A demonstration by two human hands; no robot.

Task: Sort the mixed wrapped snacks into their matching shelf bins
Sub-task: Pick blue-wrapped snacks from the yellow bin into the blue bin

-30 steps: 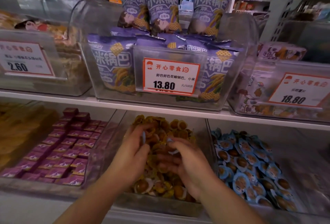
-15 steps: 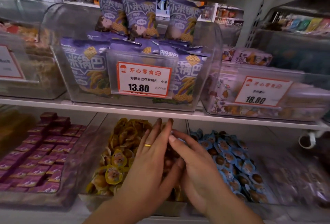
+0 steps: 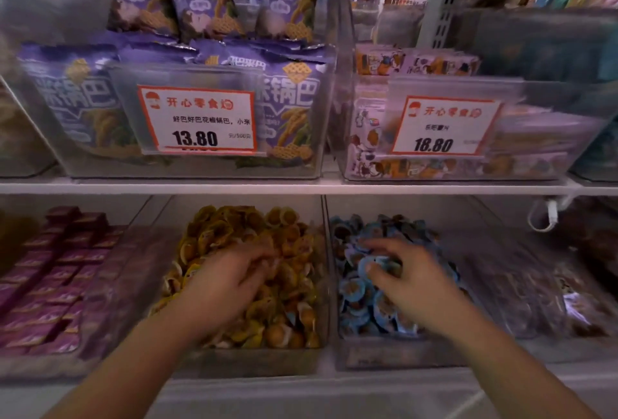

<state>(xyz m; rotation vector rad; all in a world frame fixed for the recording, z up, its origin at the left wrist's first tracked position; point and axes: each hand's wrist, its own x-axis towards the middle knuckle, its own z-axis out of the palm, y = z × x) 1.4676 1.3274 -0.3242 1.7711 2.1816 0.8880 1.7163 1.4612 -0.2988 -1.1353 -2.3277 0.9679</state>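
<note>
On the lower shelf a clear bin (image 3: 254, 360) holds a heap of yellow-wrapped round snacks (image 3: 287, 285). Right of it a second clear bin (image 3: 394, 353) holds blue-wrapped round snacks (image 3: 361, 311). My left hand (image 3: 227, 285) lies on the yellow heap with its fingers curled down into the snacks; whether it holds one is hidden. Over the blue bin, my right hand (image 3: 404, 281) has its fingers and thumb bent around a blue-wrapped snack (image 3: 374, 264) on top of the pile.
A bin of purple wrapped bars (image 3: 57, 288) sits at lower left, and a bin of dark wrapped snacks (image 3: 548, 288) at lower right. Above the white shelf edge (image 3: 301, 188) stand bins of purple bags (image 3: 83, 101) and cartoon packets (image 3: 431, 64) with price tags.
Both hands were together over the yellow bin. My right hand has moved right into the blue bin, and my left hand has dropped onto the yellow heap.
</note>
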